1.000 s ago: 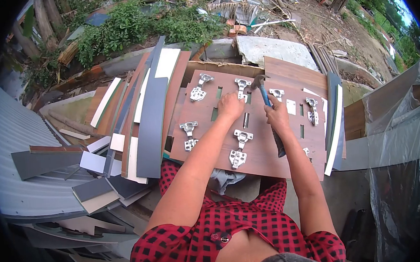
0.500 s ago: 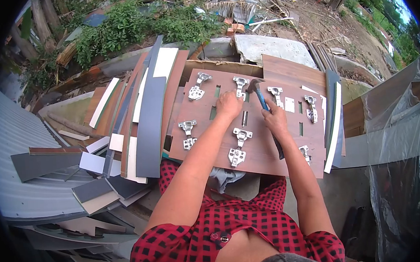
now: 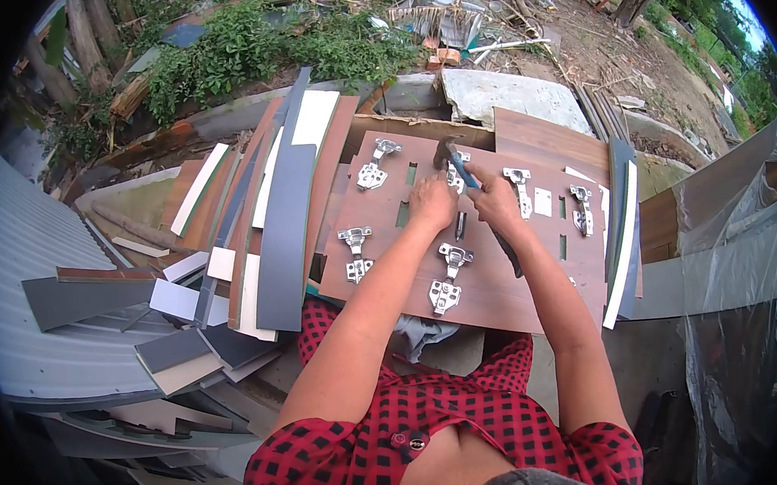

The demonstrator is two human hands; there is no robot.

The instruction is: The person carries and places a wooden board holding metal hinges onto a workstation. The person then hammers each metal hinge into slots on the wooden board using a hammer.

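Note:
My right hand [image 3: 497, 202] is wrapped round a hammer [image 3: 465, 172] with a blue and black handle. The hammer's dark head is over the top middle metal hinge [image 3: 456, 182]. Beside that hinge my left hand [image 3: 433, 201] has its fingers closed at the hinge's lower end; what they pinch is too small to make out. Both hands are above a brown wood-grain board [image 3: 517, 278] with slots. More silver hinges lie on it: one at the upper left [image 3: 378, 163], one at the lower middle [image 3: 449, 279] and one at the right [image 3: 583, 210].
Long board strips [image 3: 283, 223] lean in a stack on the left, over corrugated metal sheeting [image 3: 43, 267]. On the right are curved strips [image 3: 622, 226] and clear plastic sheeting [image 3: 740, 308]. A concrete slab [image 3: 514, 98] and plants lie beyond the board.
The hammer and my right hand have moved left, bringing the hammer head over the top middle hinge. My left hand stays beside that hinge. The view has shifted slightly.

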